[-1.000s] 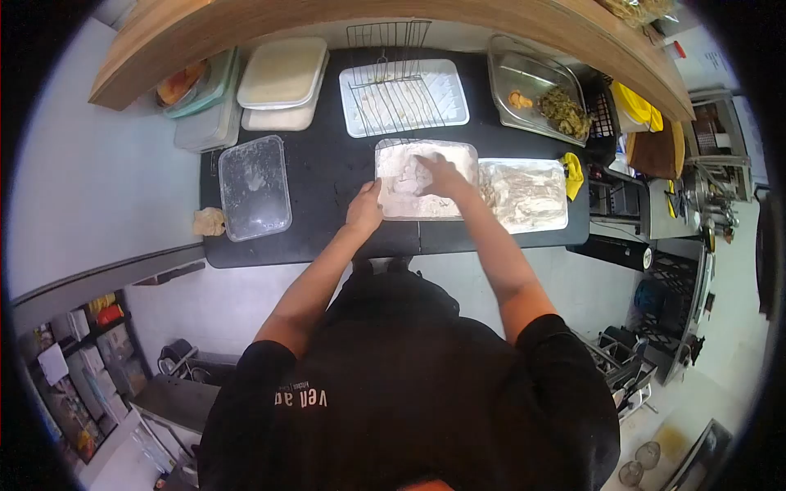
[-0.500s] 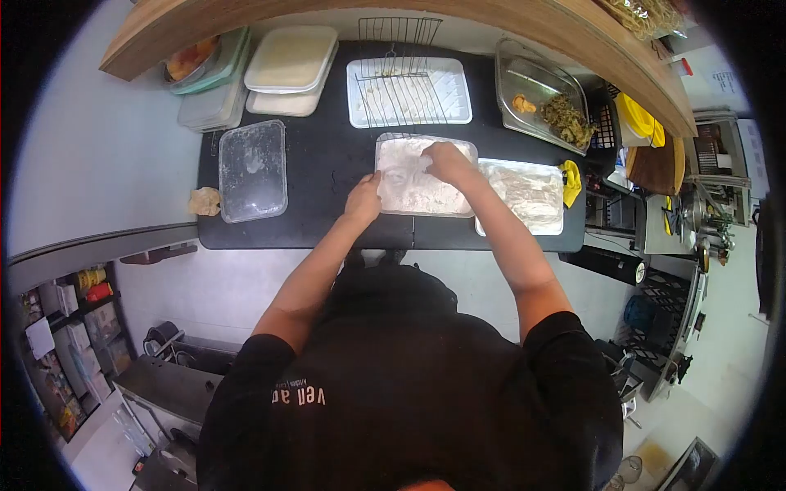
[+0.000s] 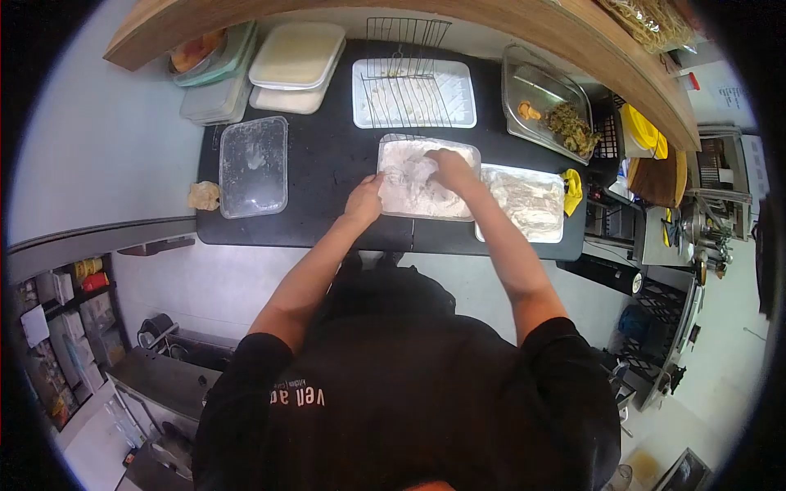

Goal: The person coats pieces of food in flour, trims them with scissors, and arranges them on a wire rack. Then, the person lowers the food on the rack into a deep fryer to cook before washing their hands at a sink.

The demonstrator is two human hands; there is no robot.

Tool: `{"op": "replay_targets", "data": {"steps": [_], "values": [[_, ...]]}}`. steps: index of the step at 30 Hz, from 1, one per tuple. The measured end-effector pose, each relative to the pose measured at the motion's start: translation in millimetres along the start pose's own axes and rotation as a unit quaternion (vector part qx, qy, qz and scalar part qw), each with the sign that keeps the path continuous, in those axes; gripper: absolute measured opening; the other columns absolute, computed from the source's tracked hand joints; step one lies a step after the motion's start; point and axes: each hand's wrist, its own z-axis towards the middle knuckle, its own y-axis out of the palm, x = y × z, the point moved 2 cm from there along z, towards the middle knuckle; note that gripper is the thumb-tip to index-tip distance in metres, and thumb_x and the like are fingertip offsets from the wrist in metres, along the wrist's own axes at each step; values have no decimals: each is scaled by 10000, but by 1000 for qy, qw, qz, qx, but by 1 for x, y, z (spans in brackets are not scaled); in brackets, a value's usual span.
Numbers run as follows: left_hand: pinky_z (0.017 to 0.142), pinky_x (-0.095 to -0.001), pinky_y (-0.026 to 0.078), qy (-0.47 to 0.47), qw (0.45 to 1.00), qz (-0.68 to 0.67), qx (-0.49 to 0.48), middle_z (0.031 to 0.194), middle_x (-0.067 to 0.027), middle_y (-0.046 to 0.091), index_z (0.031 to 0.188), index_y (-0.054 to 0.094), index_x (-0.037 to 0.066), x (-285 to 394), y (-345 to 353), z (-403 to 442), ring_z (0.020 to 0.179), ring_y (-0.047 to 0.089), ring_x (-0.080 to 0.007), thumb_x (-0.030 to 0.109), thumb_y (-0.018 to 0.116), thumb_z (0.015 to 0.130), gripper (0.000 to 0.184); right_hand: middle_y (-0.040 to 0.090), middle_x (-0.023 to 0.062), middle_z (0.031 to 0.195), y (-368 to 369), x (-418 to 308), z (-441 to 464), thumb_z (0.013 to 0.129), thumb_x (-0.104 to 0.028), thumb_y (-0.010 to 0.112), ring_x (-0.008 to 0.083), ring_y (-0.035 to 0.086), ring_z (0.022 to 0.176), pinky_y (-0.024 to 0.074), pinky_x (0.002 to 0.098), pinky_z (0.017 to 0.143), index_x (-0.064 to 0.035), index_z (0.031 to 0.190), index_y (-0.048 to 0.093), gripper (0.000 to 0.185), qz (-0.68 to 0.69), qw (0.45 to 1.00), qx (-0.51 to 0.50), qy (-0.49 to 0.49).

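Note:
A clear plastic container (image 3: 403,203) of white, flour-like powder sits at the middle of the table's near side. My left hand (image 3: 365,201) is closed on its left wall, thumb near the rim. Over the powder, my right hand (image 3: 453,172) reaches in from the right with its fingers curled down. A pale, powder-covered lump (image 3: 419,170) shows by those fingertips, too blurred to name. Touching the container's right side is a white tray (image 3: 560,232) with flour-dusted pieces (image 3: 524,200) laid in it.
Behind stands a white tray (image 3: 465,96) with a wire rack (image 3: 405,94) over it. A glass dish (image 3: 524,69) with fried-looking bits is at the back right. Left lie a powdery lid or tub (image 3: 254,168) and stacked containers (image 3: 296,56). A wooden shelf (image 3: 565,45) overhangs the back.
My right hand has shifted slightly within the container, and the powder under its fingers is more disturbed, with a hollow showing. My left hand keeps its hold on the side.

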Motion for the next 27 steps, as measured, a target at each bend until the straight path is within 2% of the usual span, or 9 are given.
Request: {"op": "replay_targets", "data": {"steps": [6,11,16,17,19,22,23,25,27], "values": [[936,-399,427,1,1000,-1,12,1234,-210,508,1275,469,37,-1,-1,2,1110,517,-351,-16,547,731,553,638,207,962,-57,-31,-16,702,-68,642,340,606,935,474,398,830,-83,1033,662,331,-3,999,-33,13],[925,-402,434,-4,1000,-19,-7,1224,-197,515,1265,480,32,2,-5,4,1092,529,-349,-26,528,730,540,643,203,943,-42,-15,-11,714,-82,646,333,614,915,481,395,814,-99,1039,663,325,-28,998,-28,52],[918,-405,436,12,1000,-9,6,1210,-195,520,1272,472,31,1,-4,2,1077,534,-352,-32,519,727,550,568,193,1152,19,-6,-11,675,-83,699,337,567,1028,456,399,877,-148,1133,622,469,-14,995,-95,8],[915,-406,437,10,1000,0,8,1205,-195,522,1274,467,29,3,-5,2,1072,536,-353,-34,516,726,554,515,181,1198,39,-7,-17,644,-74,715,342,543,1059,437,405,913,-160,1181,588,558,-49,998,-20,-28],[913,-405,438,5,1000,3,4,1204,-195,523,1277,464,28,3,-5,4,1072,536,-352,-36,514,726,557,553,200,1070,62,-5,-11,692,-14,614,348,568,989,479,367,874,-160,1141,617,473,-99,991,72,-53],[910,-404,440,0,1000,-4,-7,1206,-194,523,1280,459,28,2,-6,4,1074,535,-348,-32,514,729,557,567,197,1027,53,16,6,705,-2,576,358,588,938,485,372,860,-135,1147,611,462,19,999,13,24],[910,-403,441,1,1000,-15,-11,1208,-194,523,1281,458,29,2,-7,3,1076,535,-346,-28,516,731,556,605,195,1053,43,22,12,675,-16,636,337,591,962,471,378,858,-119,1093,633,431,38,999,15,21],[909,-403,442,6,1000,-10,-10,1208,-194,524,1281,458,28,4,-10,2,1074,537,-345,-21,521,734,553,647,187,941,-8,-1,2,690,-18,610,328,611,926,474,394,840,-104,1033,659,356,19,998,9,52],[908,-402,443,14,1000,-7,-10,1208,-193,525,1281,458,27,6,-8,1,1073,538,-344,-14,526,736,551,645,200,933,-27,-2,-3,689,-27,597,337,617,904,478,404,830,-94,1032,662,355,9,999,8,36]]}}
